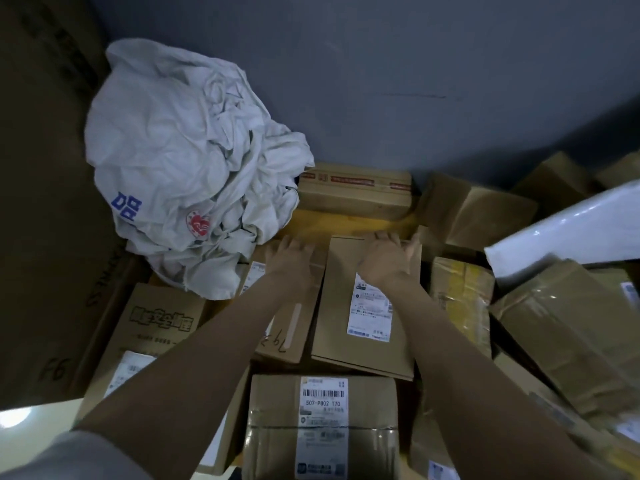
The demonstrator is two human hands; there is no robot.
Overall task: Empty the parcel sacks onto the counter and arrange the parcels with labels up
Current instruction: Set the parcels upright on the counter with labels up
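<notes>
Item: flat carton [337,306], shipping label [370,308] up, long axis running straight away from the person, lying mid-pile among the other parcels. Right hand [384,258] is spread on its far end, thumb out; whether the fingers hook the edge cannot be told. Left hand [291,252] rests flat, holding nothing, on the narrow carton [294,327] just beside, handwritten "79". Nearest carton [277,403]: label reads "507-P802 T70". Crumpled white sack [180,150], blue characters and red heart badge, far left.

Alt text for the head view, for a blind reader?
Two bare hands reach onto crowded cardboard parcels: the left hand on a brown box, the right hand at the far edge of a flat box, label up. A crumpled white sack lies left of them.
</notes>
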